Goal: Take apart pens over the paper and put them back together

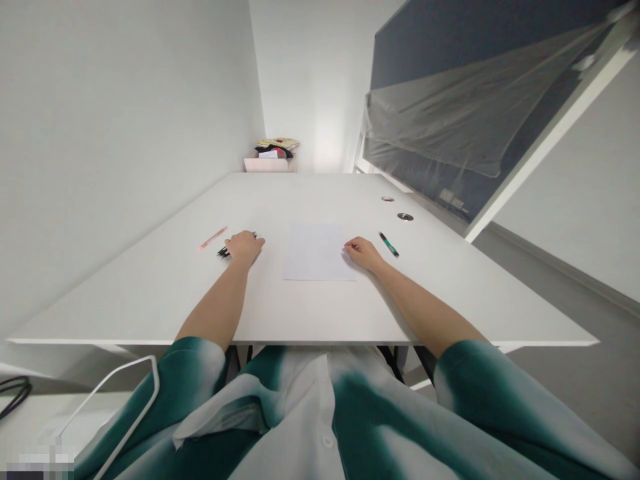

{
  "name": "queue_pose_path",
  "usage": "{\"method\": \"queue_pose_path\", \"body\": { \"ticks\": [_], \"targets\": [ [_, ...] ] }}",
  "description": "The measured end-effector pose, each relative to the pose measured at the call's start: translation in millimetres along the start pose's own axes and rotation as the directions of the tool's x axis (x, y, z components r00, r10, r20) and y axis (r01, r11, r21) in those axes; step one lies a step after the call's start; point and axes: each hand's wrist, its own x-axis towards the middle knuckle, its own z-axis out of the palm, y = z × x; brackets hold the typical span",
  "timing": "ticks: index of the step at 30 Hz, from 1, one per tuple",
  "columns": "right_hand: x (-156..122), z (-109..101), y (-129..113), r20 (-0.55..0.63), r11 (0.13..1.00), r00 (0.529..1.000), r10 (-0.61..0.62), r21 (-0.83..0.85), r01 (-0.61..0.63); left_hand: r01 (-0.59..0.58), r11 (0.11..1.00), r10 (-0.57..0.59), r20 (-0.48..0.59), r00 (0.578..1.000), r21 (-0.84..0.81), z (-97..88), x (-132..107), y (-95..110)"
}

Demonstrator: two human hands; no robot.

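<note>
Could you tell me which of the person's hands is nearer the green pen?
Right. The right hand sits just left of the green pen, not touching it; the left hand is farther left, beyond the sheet of paper.

Bright, even indoor light, slightly washed out.

Pale glow low on the far wall (323,137), soft sheen across the white bench (310,313), dull glare streaks on the plastic sheeting (465,120), only faint shadows under the left hand (244,248) and right hand (361,253); strong wide-angle bowing toward the frame edges, stretched sleeves (170,400) along the bottom, a blocky pixelated patch (40,463) in the lower left corner.
</note>
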Motion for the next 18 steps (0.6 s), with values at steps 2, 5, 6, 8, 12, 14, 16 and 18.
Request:
{"method": "queue_pose_path", "body": {
  "ticks": [2, 5, 6, 8, 12, 14, 16, 18],
  "targets": [
    [0, 0, 0, 0.001, 1.0, 1.0, 0.005, 0.004, -0.005, -0.028, 0.982, 0.034, 0.026, 0.999, -0.189, -1.6, -2, 7],
    [0, 0, -2, -0.017, 1.0, 1.0, 0.0, 0.019, 0.0, -0.07, 0.832, 0.113, 0.044, 0.993, -0.55, 0.9, -7, 19],
    [-1, 0, -3, -0.028, 1.0, 1.0, -0.005, 0.029, 0.006, -0.083, 0.759, 0.132, 0.028, 0.991, -0.646, 2.8, -9, 24],
    [-1, -1, -5, -0.052, 0.998, 0.999, -0.014, 0.063, 0.017, -0.085, 0.611, 0.177, 0.032, 0.984, -0.787, 7.3, -15, 34],
    [-1, -6, -14, -0.078, 0.979, 0.997, -0.006, 0.202, 0.022, 0.041, 0.235, 0.294, 0.112, 0.949, -0.971, 14.1, -30, 56],
    [-2, -7, -21, -0.045, 0.947, 0.999, 0.002, 0.321, 0.013, 0.114, 0.131, 0.347, 0.153, 0.925, -0.985, 15.8, -38, 64],
    [-3, -6, -29, 0.008, 0.89, 1.0, -0.005, 0.456, 0.001, 0.161, 0.091, 0.388, 0.184, 0.903, -0.983, 17.3, -46, 69],
    [-4, -4, -36, 0.047, 0.822, 0.999, -0.01, 0.569, -0.019, 0.192, 0.102, 0.41, 0.217, 0.886, -0.976, 19.4, -51, 71]
  ]
}}
